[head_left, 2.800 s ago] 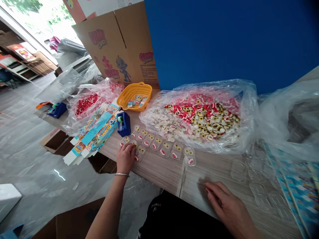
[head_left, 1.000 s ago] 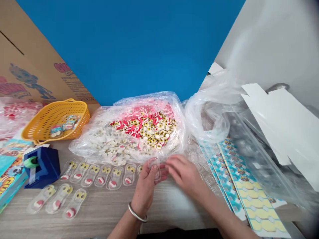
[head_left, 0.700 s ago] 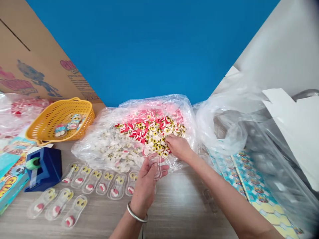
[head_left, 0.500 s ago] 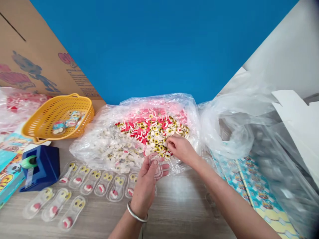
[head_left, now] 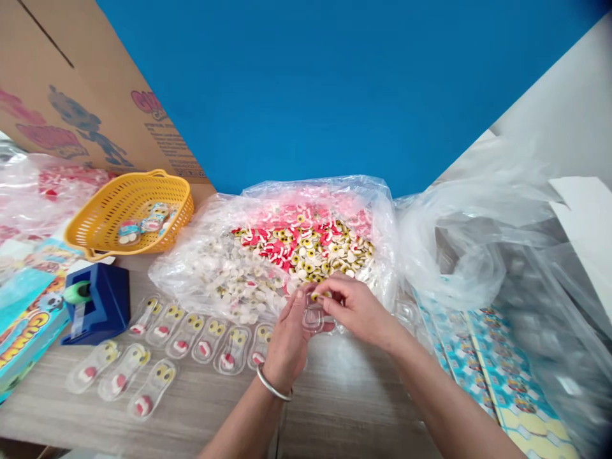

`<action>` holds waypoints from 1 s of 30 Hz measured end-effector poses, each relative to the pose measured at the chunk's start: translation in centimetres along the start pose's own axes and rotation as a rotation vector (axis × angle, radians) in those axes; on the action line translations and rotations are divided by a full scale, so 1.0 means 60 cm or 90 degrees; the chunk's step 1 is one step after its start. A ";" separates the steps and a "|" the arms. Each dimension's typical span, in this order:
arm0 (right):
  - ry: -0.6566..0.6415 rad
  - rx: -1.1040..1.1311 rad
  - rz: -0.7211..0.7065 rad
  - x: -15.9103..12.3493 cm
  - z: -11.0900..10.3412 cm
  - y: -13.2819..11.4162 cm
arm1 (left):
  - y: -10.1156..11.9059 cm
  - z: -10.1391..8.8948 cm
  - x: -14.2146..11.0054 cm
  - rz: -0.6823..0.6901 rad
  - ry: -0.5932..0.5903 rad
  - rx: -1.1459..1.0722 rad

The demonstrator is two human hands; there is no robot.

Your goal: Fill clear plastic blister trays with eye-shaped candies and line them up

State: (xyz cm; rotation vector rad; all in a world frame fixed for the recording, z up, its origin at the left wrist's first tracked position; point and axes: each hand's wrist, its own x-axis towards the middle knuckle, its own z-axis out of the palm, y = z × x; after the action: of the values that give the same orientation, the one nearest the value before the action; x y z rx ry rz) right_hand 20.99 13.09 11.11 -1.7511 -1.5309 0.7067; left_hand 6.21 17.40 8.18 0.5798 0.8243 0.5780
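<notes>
My left hand (head_left: 285, 347), with a metal bangle at the wrist, is closed on a clear plastic blister shell (head_left: 313, 321). At the shell's upper end, my right hand (head_left: 357, 311) pinches a yellow-rimmed eye-shaped candy (head_left: 315, 296). Just behind both hands lies a clear plastic bag (head_left: 179, 255), its mouth showing a heap of eye candies (head_left: 310, 255) mixed with red-and-white mouth-shaped candies (head_left: 272, 248). On the table to the left, several filled blister shells (head_left: 232, 350) sit in two rows, each showing yellow eyes and a red-and-white piece.
A yellow basket (head_left: 79, 229) holding small packs stands at the back left, behind a blue tape dispenser (head_left: 109, 299). Printed blue card sheets (head_left: 507, 363) and crumpled clear plastic (head_left: 459, 280) lie at the right. A blue panel (head_left: 335, 95) rises behind, beside a cardboard box (head_left: 157, 140).
My right hand has come back from the candy heap to the shell in my left hand, now with an eye candy in its fingers. The view has shifted slightly left.
</notes>
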 end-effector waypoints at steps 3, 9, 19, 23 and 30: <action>-0.029 -0.037 0.008 -0.010 0.006 -0.021 | -0.010 0.005 -0.003 0.003 -0.005 0.021; 0.041 -0.064 0.070 -0.028 0.027 -0.023 | -0.019 0.009 -0.004 0.009 0.019 0.004; 0.190 -0.086 -0.009 -0.053 0.063 0.004 | -0.033 -0.003 0.004 0.088 0.092 0.121; 0.174 -0.129 -0.018 -0.054 0.061 0.004 | -0.035 -0.008 0.007 0.073 0.130 0.098; 0.160 -0.180 0.078 0.032 0.000 0.047 | 0.002 0.004 0.002 0.039 0.064 0.071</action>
State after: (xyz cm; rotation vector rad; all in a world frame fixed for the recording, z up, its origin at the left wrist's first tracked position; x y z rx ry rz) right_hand 23.01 14.81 8.99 -2.0695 -1.4112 0.3220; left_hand 6.43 17.49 8.32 0.6846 0.9404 0.6229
